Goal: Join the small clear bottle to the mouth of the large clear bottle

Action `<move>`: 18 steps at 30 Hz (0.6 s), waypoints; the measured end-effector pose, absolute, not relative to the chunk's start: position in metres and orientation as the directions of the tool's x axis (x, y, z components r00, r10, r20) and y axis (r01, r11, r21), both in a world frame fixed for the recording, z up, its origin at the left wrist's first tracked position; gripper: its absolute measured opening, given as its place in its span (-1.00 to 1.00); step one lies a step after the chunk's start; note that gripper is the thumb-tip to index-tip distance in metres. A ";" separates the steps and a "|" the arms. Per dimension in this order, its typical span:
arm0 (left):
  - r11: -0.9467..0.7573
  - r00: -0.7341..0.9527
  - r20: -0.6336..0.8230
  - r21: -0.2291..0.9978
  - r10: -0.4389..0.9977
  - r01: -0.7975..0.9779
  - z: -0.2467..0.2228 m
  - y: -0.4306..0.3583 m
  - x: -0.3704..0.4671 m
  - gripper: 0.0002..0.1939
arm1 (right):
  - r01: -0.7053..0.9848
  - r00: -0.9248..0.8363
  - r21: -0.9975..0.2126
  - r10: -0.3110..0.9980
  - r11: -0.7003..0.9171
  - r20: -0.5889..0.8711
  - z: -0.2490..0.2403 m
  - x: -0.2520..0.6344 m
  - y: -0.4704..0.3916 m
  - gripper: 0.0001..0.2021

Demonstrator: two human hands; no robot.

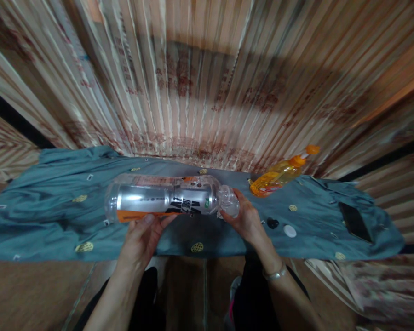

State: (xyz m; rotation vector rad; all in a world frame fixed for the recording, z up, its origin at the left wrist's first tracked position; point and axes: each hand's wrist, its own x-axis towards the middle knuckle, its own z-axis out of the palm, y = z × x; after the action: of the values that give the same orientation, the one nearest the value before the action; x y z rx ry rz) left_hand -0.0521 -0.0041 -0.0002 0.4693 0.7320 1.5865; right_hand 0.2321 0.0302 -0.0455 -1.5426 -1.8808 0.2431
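Observation:
A large clear plastic bottle (155,195) with a silver, black and orange label lies sideways between my hands, its neck end to the right. My left hand (141,236) grips its lower side, the thumb on the orange band and the other fingers partly hidden. My right hand (245,218) is closed around a clear, shiny plastic piece (228,201) at the neck end. Whether this piece is part of the bottle or separate, I cannot tell. To the right, a yellow liquid bottle (278,177) with an orange cap stands tilted in the view.
Blue-green cloth with yellow patterns (69,220) covers the narrow table. A small black object (272,223), a white round disc (290,231) and a dark phone (354,221) lie on its right part. Behind the table hangs a pleated patterned curtain (200,92).

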 end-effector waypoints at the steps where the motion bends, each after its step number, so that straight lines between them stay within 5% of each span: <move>1: -0.020 -0.135 -0.114 0.689 0.984 -0.725 -0.002 -0.004 -0.054 -0.59 | 0.795 -0.063 -0.540 0.922 0.278 0.382 -0.046 0.232 0.030 -0.33; 18: -0.011 -0.145 -0.127 0.711 0.981 -0.703 -0.009 -0.005 -0.059 -0.63 | 0.811 -0.088 -0.504 0.915 0.296 0.394 -0.044 0.232 0.029 -0.33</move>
State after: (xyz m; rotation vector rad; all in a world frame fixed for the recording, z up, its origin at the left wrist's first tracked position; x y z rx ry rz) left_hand -0.0593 -0.0053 -0.0088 0.4814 0.7645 1.5629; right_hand 0.2320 0.0286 -0.0439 -1.5377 -1.9173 0.2035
